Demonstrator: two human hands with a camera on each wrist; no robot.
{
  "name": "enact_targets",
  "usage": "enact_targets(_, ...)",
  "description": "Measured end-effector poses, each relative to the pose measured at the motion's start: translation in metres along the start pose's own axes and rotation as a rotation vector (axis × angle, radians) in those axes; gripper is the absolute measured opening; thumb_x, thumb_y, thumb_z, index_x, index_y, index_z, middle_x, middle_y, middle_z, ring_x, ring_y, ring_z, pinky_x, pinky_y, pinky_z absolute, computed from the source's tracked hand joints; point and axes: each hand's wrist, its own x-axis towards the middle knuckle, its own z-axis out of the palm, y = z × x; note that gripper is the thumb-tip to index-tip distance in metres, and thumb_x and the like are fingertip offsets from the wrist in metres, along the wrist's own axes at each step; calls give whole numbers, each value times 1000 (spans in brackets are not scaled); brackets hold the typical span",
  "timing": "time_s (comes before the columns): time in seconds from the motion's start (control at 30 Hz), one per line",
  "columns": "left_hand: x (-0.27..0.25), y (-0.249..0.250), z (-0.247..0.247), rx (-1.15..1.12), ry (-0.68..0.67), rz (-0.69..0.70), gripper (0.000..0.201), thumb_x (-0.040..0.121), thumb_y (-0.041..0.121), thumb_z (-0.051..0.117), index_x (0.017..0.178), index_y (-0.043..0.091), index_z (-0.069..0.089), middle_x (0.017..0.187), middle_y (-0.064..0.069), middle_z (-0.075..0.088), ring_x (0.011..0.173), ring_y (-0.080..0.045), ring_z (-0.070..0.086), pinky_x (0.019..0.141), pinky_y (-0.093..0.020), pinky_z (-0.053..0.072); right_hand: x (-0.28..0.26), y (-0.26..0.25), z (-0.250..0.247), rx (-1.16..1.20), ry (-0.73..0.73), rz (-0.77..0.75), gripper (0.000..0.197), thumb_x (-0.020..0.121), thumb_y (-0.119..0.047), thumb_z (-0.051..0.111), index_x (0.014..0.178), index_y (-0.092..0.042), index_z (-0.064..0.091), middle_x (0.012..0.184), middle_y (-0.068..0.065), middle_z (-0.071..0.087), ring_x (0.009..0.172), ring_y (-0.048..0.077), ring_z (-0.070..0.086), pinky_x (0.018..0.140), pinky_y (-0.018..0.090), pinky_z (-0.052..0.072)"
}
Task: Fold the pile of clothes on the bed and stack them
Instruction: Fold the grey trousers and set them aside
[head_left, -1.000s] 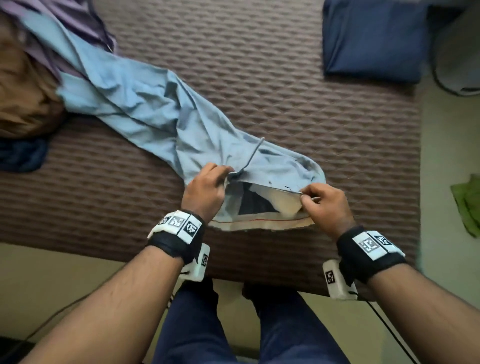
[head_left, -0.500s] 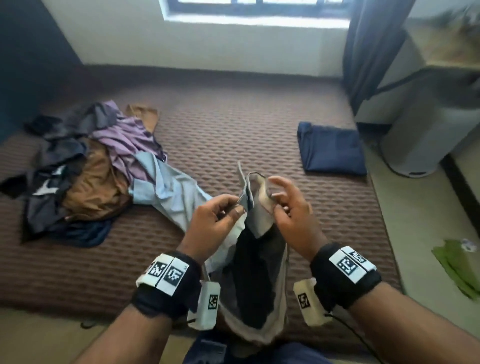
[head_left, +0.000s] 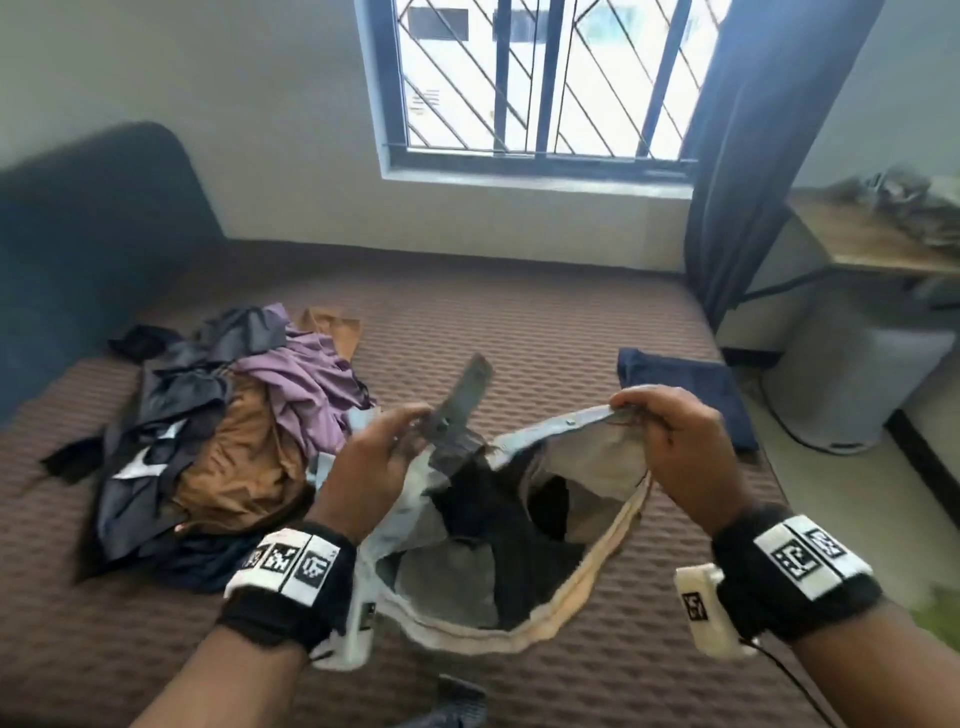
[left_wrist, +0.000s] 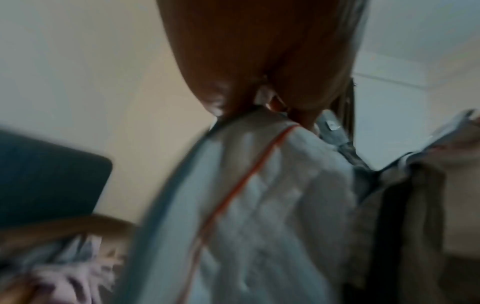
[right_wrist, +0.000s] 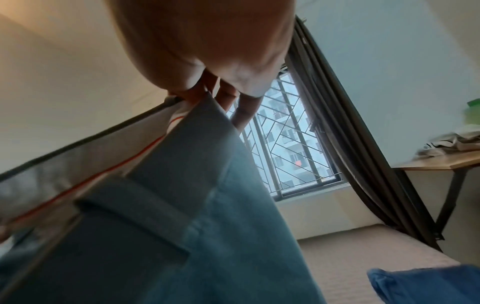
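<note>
the light blue trousers (head_left: 519, 525) are held up over the near edge of the bed (head_left: 519, 332), waistband open toward the camera so the pale lining and dark pocket bags show inside. the left hand (head_left: 382, 457) pinches the waistband at one end of the front opening, where a loose tab of the band sticks up past the fingers; the right hand (head_left: 670, 441) pinches the other end, thumb on top and fingers curled under. both hands are closed on cloth, not spread. the legs trail off to the left, behind the left hand, toward the pile of clothes (head_left: 218, 441) heaped on the left of the bed. one dark blue folded garment (head_left: 685, 395) lies flat on the right side of the bed, well apart from the pile.

the trousers look like soft woven cloth, light to lift and limp: they sag between the two hands and will not keep a shape unless laid flat. the waistband is probably the stiffest part, with its doubled layers and lining, so it is the sensible place to hold, one hand at each end. the legs will likely swing and twist when lifted, so they need shaking straight and the seams matched before any fold. the fabric does not look slippery or fragile.
</note>
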Motion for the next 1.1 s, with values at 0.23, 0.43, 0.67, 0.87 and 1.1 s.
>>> enact_targets(0.23,28,2,-14,-63,116,196,39,76,12,39,85,8,77,90,-2,66,85,-12,63,80,-25,51,31,-21,16,-54,162,42,37,77,17,58,101,-6,75,98,-1,70,94,10,63,90,16,46)
enact_targets(0.43,44,37,4,-324,136,1,38,71,-3,50,72,28,72,82,2,70,81,-8,66,76,-23,51,25,-53,51,63,103,53,29,79,6,60,100,-5,75,96,0,71,91,3,61,82,16,49)
enact_targets(0.67,39,66,30,-691,-68,-284,36,85,-14,60,99,16,73,79,6,72,65,-6,64,61,-21,52,9,-68,71,273,-63,166,27,85,0,66,108,-11,73,104,-3,71,92,5,65,79,20,54)
enact_targets(0.87,41,72,45,-674,-244,-273,38,82,-16,62,106,11,74,93,-5,77,78,-15,72,68,-25,55,-6,-58,44,444,-259,351,32,83,-11,77,109,-26,64,105,-17,64,93,5,62,76,24,55)
enact_targets(1.1,48,81,63,-719,-111,-273,47,79,-22,55,103,15,72,87,-4,72,63,-8,58,60,-19,47,-9,-31,20,719,-307,470,29,88,10,63,107,-12,62,98,-3,68,88,13,62,83,43,53)
